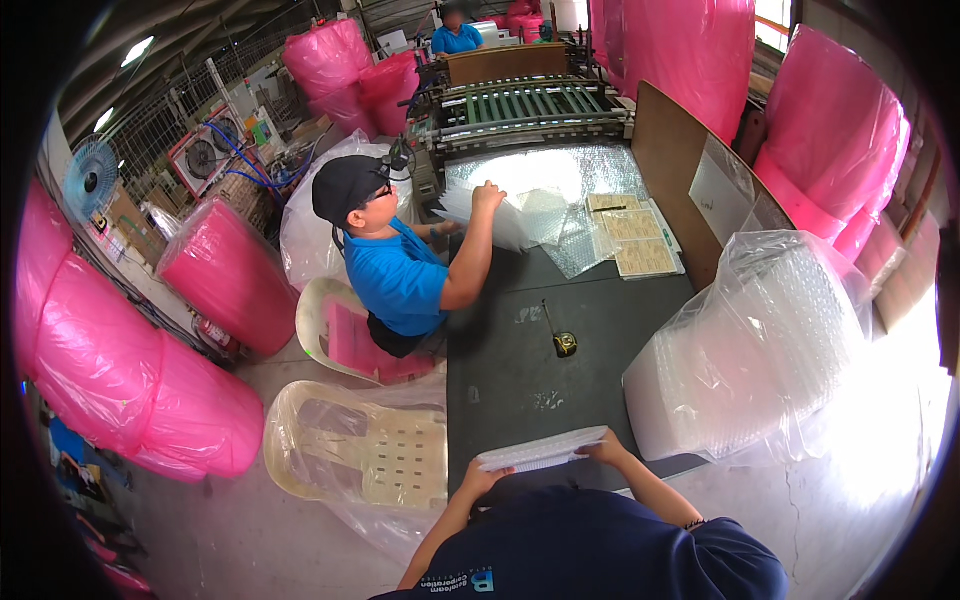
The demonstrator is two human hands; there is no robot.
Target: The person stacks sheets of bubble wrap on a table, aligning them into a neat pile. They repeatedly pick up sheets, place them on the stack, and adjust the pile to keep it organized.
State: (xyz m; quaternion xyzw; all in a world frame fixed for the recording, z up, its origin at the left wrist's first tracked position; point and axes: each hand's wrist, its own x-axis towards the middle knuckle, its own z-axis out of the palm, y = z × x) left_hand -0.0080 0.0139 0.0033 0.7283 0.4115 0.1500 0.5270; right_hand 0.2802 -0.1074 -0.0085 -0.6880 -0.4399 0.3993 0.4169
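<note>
A thin stack of clear bubble wrap sheets (543,452) is held up at the near edge of the dark table (500,385). My left hand (486,476) closes round its left end, and my right hand (606,449) grips its right end. The stack lies roughly level between them, close to my body. Farther up the table sits a yellow and black tape measure (565,344) with some tape pulled out. To the right, a big plastic bag of stacked bubble wrap (745,350) stands beside the table, nearest my right hand.
At the table's left, a co-worker in a blue shirt (395,275) handles bubble wrap sheets (510,222). Paper forms (640,240) lie across from them. A roller machine (530,105) stands at the far end. Plastic chairs (400,470) and pink wrapped rolls (150,370) line the left.
</note>
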